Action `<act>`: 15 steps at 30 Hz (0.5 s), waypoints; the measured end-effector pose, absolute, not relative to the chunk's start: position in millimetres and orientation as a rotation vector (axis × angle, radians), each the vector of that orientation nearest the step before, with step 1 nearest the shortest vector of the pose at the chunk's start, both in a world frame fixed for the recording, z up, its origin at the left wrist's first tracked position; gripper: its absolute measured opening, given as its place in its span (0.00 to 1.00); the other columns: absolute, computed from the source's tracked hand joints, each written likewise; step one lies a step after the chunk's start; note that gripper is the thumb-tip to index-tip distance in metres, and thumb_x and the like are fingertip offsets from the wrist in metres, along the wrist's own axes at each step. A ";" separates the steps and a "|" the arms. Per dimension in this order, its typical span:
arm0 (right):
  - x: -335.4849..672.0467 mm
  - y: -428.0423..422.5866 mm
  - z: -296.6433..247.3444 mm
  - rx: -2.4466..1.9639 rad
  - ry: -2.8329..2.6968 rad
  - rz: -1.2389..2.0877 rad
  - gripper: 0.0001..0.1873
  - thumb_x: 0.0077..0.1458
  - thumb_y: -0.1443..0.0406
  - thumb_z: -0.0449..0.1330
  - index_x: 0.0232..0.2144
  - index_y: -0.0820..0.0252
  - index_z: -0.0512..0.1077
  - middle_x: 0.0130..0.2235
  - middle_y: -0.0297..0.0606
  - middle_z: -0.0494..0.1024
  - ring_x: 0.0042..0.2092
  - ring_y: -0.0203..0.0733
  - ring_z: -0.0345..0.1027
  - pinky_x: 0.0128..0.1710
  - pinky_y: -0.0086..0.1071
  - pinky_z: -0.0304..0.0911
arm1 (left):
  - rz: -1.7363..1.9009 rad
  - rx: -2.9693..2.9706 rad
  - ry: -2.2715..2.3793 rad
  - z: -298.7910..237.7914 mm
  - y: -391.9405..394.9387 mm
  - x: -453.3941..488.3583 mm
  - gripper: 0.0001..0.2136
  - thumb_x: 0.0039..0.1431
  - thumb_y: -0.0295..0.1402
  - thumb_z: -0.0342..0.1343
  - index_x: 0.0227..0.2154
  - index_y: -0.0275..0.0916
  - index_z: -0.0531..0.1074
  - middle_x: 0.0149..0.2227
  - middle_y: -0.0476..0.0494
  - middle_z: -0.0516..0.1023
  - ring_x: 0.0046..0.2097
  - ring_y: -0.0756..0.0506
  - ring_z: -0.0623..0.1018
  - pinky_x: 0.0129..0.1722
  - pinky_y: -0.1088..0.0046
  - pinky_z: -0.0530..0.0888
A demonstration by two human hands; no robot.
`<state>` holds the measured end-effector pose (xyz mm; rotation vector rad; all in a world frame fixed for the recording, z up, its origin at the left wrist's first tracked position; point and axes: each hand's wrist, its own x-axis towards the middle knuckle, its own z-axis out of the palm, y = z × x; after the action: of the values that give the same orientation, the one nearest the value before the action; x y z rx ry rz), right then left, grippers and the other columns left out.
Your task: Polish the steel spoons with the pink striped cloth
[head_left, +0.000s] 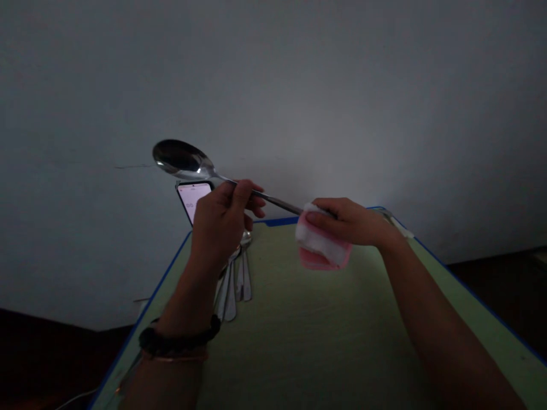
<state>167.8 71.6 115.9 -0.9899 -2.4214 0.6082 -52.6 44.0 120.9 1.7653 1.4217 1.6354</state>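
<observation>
A large shiny metal spoon is held up above the table, its bowl to the upper left. My left hand pinches the handle near the bowl between thumb and fingers. Around the handle's far end, my right hand is closed on a pink and white cloth, with the cloth folded against the metal. The tip of the handle is hidden by that hand and the cloth.
Several metal spoons lie at the left of the pale green table, which has a blue edge. Behind my left hand a lit phone leans near the grey wall. A pale item lies at the back right corner.
</observation>
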 end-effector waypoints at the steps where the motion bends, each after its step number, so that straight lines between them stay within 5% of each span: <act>1: 167.3 71.8 115.5 -0.997 -2.429 0.590 0.19 0.60 0.53 0.47 0.30 0.62 0.65 0.26 0.31 0.67 0.26 0.29 0.57 0.26 0.26 0.48 | 1.613 1.787 1.441 121.4 43.1 -52.0 0.14 0.61 0.40 0.49 0.31 0.35 0.73 0.26 0.46 0.77 0.19 0.56 0.71 0.14 0.84 0.66; 15: 163.4 71.9 113.0 -0.905 -2.451 0.650 0.16 0.59 0.55 0.48 0.30 0.62 0.66 0.26 0.31 0.66 0.26 0.29 0.56 0.26 0.26 0.47 | 1.551 1.830 1.517 118.5 45.8 -43.5 0.14 0.64 0.40 0.42 0.30 0.38 0.68 0.21 0.51 0.73 0.18 0.55 0.67 0.17 0.81 0.64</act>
<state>163.4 71.9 113.0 -0.9045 -2.4510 0.6496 -43.5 45.8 118.5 1.8303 1.5173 1.5511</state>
